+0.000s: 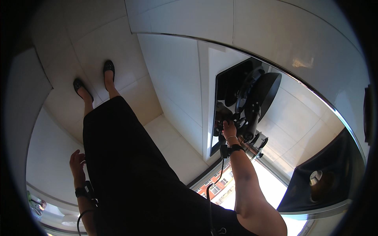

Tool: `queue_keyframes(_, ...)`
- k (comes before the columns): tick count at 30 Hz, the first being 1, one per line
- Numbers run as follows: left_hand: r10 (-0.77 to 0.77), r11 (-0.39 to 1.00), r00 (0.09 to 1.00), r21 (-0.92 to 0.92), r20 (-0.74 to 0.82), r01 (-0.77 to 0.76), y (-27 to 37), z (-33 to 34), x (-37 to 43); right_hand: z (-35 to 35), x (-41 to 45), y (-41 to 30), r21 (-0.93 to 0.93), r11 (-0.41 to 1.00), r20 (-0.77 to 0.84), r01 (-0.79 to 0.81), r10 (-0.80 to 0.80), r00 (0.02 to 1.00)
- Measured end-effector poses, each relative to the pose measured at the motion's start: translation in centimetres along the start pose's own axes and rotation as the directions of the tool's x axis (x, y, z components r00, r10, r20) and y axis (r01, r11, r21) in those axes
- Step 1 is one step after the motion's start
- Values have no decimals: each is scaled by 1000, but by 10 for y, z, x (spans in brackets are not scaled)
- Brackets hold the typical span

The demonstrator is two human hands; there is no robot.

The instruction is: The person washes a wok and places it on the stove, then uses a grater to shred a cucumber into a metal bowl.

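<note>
My right hand (pixel 229 129) reaches over the black glass cooktop (pixel 217 147), its fingers among dark cookware handles. What it touches or grips there is too dark to make out. Beside it a black frying pan (pixel 267 91) is tilted up, with its thick handle (pixel 252 125) pointing towards my forearm. A dark, glassy round lid or pan (pixel 246 88) stands next to the frying pan. My left hand (pixel 77 162) hangs by my black garment (pixel 133 165), holding nothing, with its fingers loosely bent and apart. Both wrists carry strapped black devices with cables.
A shiny metal pot (pixel 252 152) with black handles stands near the window (pixel 220 188). White cabinet fronts (pixel 174 79) run below the cooktop. A dark panel with a metal fitting (pixel 316 178) is at right. Pale tiles (pixel 127 35) cover the floor. Several small items (pixel 37 205) are at lower left.
</note>
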State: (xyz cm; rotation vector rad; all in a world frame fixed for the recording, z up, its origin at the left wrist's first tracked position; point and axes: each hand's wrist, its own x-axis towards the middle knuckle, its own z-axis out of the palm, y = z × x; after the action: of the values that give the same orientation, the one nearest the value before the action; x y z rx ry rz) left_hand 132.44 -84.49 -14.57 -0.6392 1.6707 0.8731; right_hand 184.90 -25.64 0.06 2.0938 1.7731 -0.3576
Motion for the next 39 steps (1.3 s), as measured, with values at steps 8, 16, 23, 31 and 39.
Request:
queue_keyframes(8, 10, 999, 1000, -31, -26, -10, 21, -1, -1, 35, 44, 78, 84, 996, -127, -16, 26, 992)
queue_keyframes(16, 103, 994, 994, -36, -20, -104, 36, -7, -1, 54, 68, 117, 372, 928, -92, 8, 28, 995)
queue_keyframes(23, 69, 996, 996, -57, -50, -71, 36, -10, -6, 41, 45, 65, 20, 997, -91, -81, 82, 992)
queue_keyframes(31, 129, 990, 991, -58, -25, -131, 42, -18, -5, 6, 17, -6, 117, 976, 8, -186, 186, 982)
queue_keyframes(39, 173, 985, 985, -18, -2, -173, 67, -37, 17, -15, -34, -18, 652, 685, 46, -326, 394, 918)
